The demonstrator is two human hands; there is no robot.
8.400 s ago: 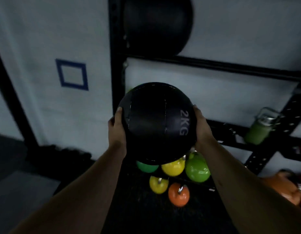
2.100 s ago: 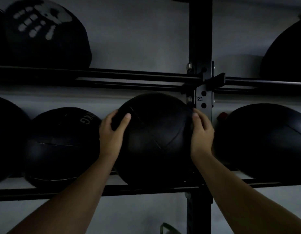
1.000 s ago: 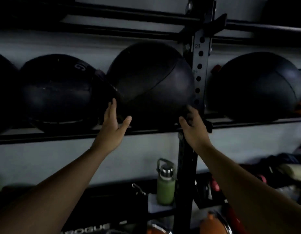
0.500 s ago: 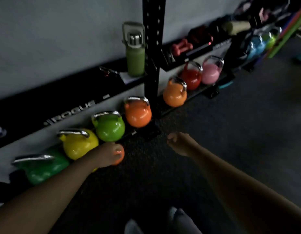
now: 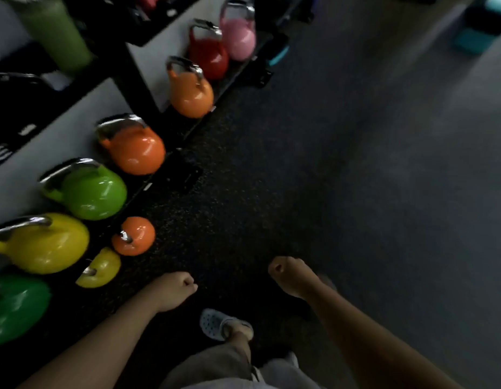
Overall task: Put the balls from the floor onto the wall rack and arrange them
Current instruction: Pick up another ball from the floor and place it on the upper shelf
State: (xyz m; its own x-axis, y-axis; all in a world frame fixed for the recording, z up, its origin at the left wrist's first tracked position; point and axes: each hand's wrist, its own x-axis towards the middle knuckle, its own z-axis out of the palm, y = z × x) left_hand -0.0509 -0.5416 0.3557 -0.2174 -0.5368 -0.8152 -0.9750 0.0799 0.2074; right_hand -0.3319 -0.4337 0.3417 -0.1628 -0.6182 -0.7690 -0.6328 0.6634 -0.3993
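Dim, underexposed view — floor (image 5: 356, 178) falls into shadow; glossy kettlebells (image 5: 137, 150) carry soft highlights; motion blur and wide-angle stretching soften the edges, especially top left.

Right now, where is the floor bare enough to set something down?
The dark floor to the right of the kettlebell row is bare, out to the teal block. Crowded: the wall side, where the small orange kettlebell and small yellow one sit in front of the big green and yellow ones.
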